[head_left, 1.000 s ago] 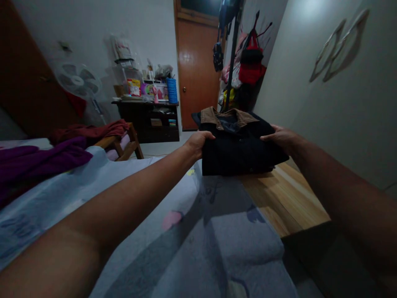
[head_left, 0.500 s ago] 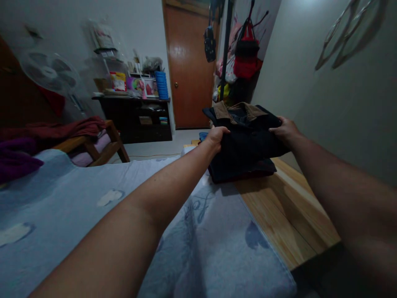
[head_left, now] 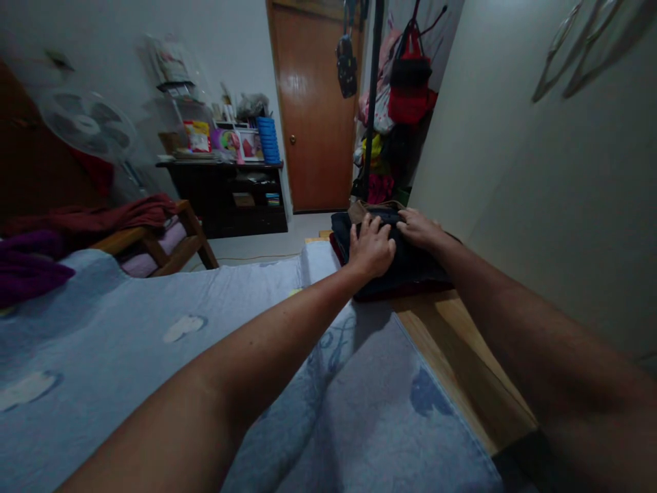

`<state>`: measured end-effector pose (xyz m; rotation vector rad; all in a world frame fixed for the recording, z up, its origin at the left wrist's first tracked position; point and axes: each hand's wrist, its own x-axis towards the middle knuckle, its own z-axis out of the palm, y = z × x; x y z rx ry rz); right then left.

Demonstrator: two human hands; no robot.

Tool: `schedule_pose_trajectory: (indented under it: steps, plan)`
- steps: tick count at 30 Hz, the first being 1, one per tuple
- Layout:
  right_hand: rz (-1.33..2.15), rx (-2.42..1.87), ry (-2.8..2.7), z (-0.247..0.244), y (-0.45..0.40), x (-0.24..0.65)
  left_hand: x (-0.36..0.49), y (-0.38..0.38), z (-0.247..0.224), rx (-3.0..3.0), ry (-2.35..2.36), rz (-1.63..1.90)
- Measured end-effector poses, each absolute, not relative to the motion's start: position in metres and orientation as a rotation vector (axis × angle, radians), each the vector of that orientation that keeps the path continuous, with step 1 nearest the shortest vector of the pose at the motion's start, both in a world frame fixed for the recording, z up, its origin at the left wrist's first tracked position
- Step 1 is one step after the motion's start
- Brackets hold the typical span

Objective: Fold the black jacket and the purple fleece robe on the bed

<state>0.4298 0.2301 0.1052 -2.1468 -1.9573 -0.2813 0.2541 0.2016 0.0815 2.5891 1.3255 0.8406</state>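
A folded dark navy jacket (head_left: 410, 257) with a brown collar (head_left: 359, 211) lies on top of a stack of dark folded clothes. At the bottom of the stack shows a dark red edge (head_left: 405, 292). My left hand (head_left: 372, 248) rests on the left part of the jacket, fingers spread and pointing away from me. On its upper right part lies my right hand (head_left: 421, 229), its fingers stretched over the cloth. Neither hand grips the fabric. My hands and right forearm hide part of the jacket.
Beneath the stack is a wooden board (head_left: 456, 342), beside a bed with a light blue sheet (head_left: 246, 294). A pale cabinet (head_left: 493, 150) with handles stands close on the right. Bags (head_left: 408, 89) hang behind. At left stand a wooden chair (head_left: 189, 229) and a fan (head_left: 87, 123).
The jacket, held up by both hands at its sides before, has come down onto the stack. Both hands have let go of its sides and now lie flat on top.
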Motion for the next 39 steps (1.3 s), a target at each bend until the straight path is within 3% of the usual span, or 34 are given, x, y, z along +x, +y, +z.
schedule_pose_trajectory:
  steps: [4, 19, 26, 33, 39]
  plan:
    - [-0.176, -2.273, -2.029, 0.082, 0.228, 0.405, 0.254, 0.194, 0.051, 2.707, 1.245, 0.539]
    - [-0.149, -2.332, -1.991, 0.076, 0.226, 0.402, 0.214, 0.155, 0.009, 2.655, 1.275, 0.524]
    - [-0.266, -2.280, -1.965, 0.076, 0.216, 0.401, 0.104, 0.065, -0.024, 2.514, 1.340, 0.268]
    - [-0.648, -2.070, -1.742, 0.059, 0.177, 0.373, -0.042, -0.024, -0.050, 2.315, 1.856, -0.014]
    - [-0.540, -2.144, -1.818, 0.035, 0.136, 0.353, -0.102, -0.068, -0.065, 2.201, 2.148, -0.053]
